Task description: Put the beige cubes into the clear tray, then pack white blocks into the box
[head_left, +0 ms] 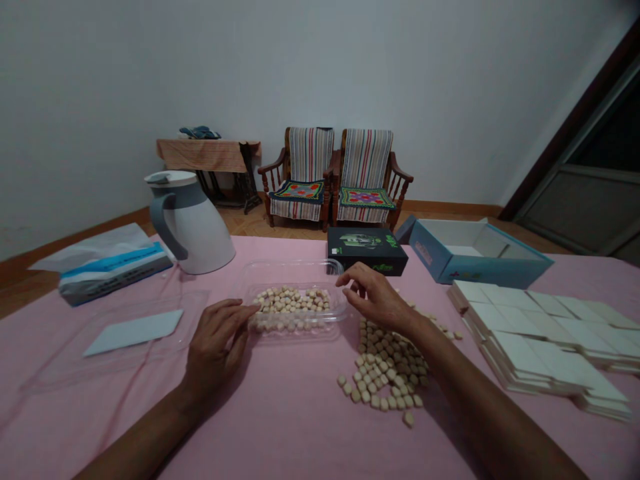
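A clear plastic box with many small pale wooden cubes in it stands on the pink cloth in front of me. My left hand is at the box's left side, fingers stretched out and fingertips at its wall. On the other side, my right hand hovers by the box's right rim with its fingers apart and nothing visible in them. Below my right hand and forearm lies a loose heap of wooden cubes, partly hidden by the arm.
A clear lid with a white card lies at left, near a tissue pack and a white jug. Behind are a black box and a blue open box. Stacked pale wooden squares lie at right.
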{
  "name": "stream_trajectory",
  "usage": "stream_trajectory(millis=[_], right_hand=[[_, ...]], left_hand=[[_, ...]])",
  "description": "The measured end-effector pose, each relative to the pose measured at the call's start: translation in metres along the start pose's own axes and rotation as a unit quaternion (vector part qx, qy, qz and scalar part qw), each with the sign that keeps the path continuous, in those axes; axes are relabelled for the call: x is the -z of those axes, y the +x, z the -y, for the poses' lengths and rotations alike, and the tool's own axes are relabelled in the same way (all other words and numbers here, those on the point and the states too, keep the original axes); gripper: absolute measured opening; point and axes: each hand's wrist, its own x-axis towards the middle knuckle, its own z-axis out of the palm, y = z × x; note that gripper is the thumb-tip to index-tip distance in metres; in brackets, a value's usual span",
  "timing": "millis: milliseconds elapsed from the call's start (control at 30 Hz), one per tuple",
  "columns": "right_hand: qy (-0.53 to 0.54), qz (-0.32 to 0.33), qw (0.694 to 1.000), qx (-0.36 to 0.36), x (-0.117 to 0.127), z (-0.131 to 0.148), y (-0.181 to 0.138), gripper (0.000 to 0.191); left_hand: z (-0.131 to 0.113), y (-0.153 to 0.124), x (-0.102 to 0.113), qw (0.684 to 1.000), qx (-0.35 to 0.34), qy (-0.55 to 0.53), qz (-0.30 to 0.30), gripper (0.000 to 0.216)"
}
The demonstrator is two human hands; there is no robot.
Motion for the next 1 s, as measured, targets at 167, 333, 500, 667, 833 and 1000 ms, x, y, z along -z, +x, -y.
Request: stream_trajectory(millis=[167, 333, 500, 667, 833, 1000], right_hand=[[-0.007, -0.007, 1.0, -0.002, 0.0, 0.0, 0.001, 0.019], [-0.105, -0.003, 0.989, -0.103, 0.006, -0.013, 0.0, 0.02], [-0.237, 0.195, 0.928, -0.209, 0.007, -0.024, -0.007, 0.015], [-0.284, 0.227, 0.905, -0.22, 0.001, -0.022, -0.009, 0.017], [-0.294, 0.208, 0.909, -0.209, -0.002, -0.029, -0.01, 0.018], [-0.225, 0.072, 0.954, -0.183, 0.008, -0.028, -0.005, 0.012]], left_hand=[[-0.001, 0.001, 0.0, 1.0, -0.001, -0.002, 0.003, 0.026], [-0.001, 0.001, 0.0, 1.0, 0.002, -0.004, 0.004, 0.026], [0.0, 0.001, 0.001, 1.0, 0.005, -0.009, 0.007, 0.027], [-0.001, 0.002, 0.001, 1.0, 0.003, -0.007, 0.003, 0.026], [-0.003, 0.002, 0.001, 1.0, 0.004, -0.005, 0.001, 0.026], [-0.003, 0.001, 0.001, 1.0, 0.006, -0.004, 0.003, 0.026]])
